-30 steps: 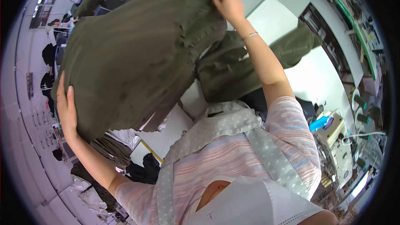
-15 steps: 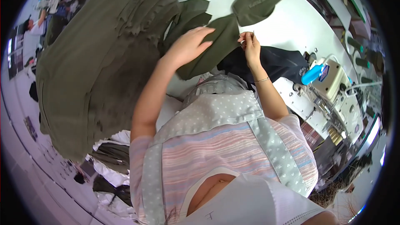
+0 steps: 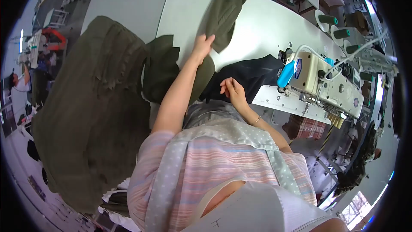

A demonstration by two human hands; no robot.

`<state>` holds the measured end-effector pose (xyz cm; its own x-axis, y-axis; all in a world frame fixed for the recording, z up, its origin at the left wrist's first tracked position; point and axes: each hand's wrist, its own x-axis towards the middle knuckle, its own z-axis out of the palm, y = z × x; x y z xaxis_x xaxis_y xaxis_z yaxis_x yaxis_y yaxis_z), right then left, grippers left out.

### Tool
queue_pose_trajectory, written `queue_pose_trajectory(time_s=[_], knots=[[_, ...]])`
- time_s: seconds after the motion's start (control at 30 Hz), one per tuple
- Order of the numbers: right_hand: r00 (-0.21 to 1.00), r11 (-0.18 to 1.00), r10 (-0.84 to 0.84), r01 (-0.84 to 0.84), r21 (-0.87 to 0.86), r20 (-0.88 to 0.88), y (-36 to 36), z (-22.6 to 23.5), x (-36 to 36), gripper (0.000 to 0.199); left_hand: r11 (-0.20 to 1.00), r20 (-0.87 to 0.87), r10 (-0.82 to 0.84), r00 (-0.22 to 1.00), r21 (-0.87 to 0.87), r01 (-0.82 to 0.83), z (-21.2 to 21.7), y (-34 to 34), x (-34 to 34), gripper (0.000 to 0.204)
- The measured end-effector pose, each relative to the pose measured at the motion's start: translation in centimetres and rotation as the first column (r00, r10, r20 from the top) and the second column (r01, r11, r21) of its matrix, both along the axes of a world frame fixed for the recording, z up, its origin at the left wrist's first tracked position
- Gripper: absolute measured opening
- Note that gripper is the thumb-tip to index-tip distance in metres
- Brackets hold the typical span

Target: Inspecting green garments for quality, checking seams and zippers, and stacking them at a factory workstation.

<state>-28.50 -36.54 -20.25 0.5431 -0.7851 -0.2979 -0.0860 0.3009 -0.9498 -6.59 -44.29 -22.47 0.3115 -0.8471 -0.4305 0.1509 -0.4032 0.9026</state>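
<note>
We saw matt olive woven cloth (image 3: 223, 13) under the left hand (image 3: 201, 45), smooth white laminate table (image 3: 266, 30), glossy cream enamelled metal sewing machine (image 3: 326, 86), soft black fabric (image 3: 253, 75).

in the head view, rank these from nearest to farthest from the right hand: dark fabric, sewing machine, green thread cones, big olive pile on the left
1. Dark fabric: right beside the right hand, just past its fingers.
2. Sewing machine: to the hand's right on the white table.
3. Olive pile: far left, beyond the left arm.
4. Green thread cones: upper right, behind the machine; close to the pile's rank, hard to call.
</note>
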Motion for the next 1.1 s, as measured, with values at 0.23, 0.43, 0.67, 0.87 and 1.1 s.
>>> queue_pose_trajectory(time_s=[0.23,0.43,0.67,0.87,1.1], knots=[[0.757,0.799,-0.594,0.594,0.094,0.273,-5.0,0.0,2.9,0.024,0.941,0.459,-0.323,0.828,0.065,0.331,22.7,21.0,2.8,0.030],[0.357,0.466,-0.840,0.860,0.208,0.408,-16.7,-15.0,8.1,0.028,0.965,0.771,0.012,0.637,-0.175,0.194,25.9,32.5,7.4,0.029],[0.234,0.188,-0.971,0.875,0.446,-0.049,-21.5,-11.0,11.2,0.041,0.952,0.875,0.175,0.452,-0.268,0.149,26.2,35.0,10.1,0.030],[0.759,0.672,-0.651,0.574,0.468,0.005,-22.8,-5.1,15.2,0.053,0.936,0.905,0.291,0.310,-0.336,0.103,25.9,36.6,11.2,0.032],[0.887,0.862,-0.462,0.456,0.220,-0.028,-23.6,-3.7,24.1,0.044,0.891,0.891,0.433,0.139,-0.446,0.086,25.1,36.0,10.7,0.033]])
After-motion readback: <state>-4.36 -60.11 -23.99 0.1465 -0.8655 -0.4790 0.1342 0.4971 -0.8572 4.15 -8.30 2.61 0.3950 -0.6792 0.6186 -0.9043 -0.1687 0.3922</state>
